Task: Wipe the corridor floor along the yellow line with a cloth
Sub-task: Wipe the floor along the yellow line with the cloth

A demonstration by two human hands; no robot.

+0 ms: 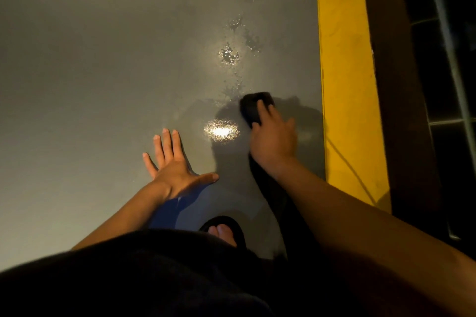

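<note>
1. The right hand (273, 139) grips a dark, bunched cloth (255, 107), fingers curled over its top, and presses it onto the smooth grey corridor floor (90, 72).
2. The cloth sits between a bright glare spot on the floor and the broad yellow painted line (345, 72), near the line but not touching it.
3. The left hand (172, 165) lies flat on the floor with its fingers straight and spread, thumb pointing toward the right hand; it holds nothing.
4. Small puddles of water (228, 54) glisten on the floor just beyond the cloth, running away from the person alongside the yellow line.
5. A foot in a black sandal (224, 229) stands on the floor between the two forearms.
6. Right of the yellow line runs a dark strip, too dim to make out.
</note>
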